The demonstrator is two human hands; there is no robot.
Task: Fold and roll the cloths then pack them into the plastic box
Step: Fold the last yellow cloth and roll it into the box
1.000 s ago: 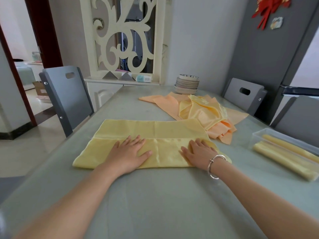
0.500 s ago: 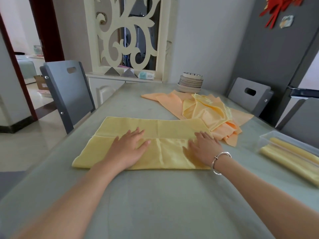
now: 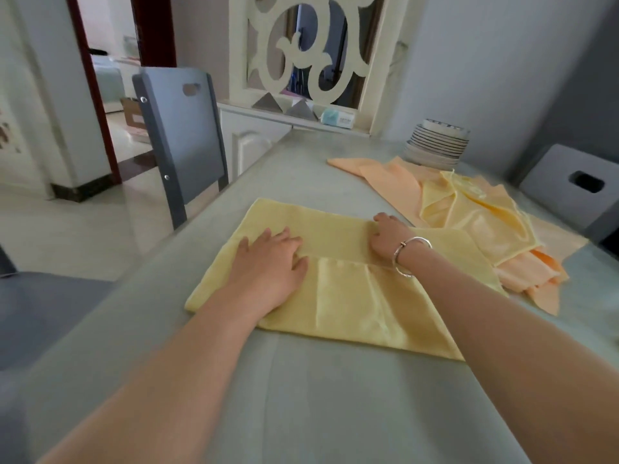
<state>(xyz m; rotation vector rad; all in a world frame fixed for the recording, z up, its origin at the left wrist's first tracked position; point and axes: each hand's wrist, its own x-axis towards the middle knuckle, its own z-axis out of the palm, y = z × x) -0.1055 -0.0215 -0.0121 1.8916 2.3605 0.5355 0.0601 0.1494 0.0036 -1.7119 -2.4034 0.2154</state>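
A pale yellow cloth (image 3: pixel 355 303), folded into a long band, lies flat on the grey-green table (image 3: pixel 335 403). My left hand (image 3: pixel 271 262) presses palm down on its left part, fingers spread. My right hand (image 3: pixel 388 236), a silver bracelet on its wrist, rests on the cloth's far edge near the middle, fingers curled onto the fabric; whether it pinches the edge I cannot tell. A loose heap of yellow and orange cloths (image 3: pixel 475 216) lies behind and to the right. The plastic box is out of view.
A stack of plates (image 3: pixel 435 145) stands at the table's far end by the wall. One grey chair (image 3: pixel 181 135) stands at the left side, another grey chair (image 3: pixel 576 185) at the right. A white cabinet with a tissue pack (image 3: pixel 338 117) lies beyond.
My view has swung left, so the plastic box left the frame. My right hand slid left and forward to the cloth's far edge. My left hand stayed flat on the cloth.
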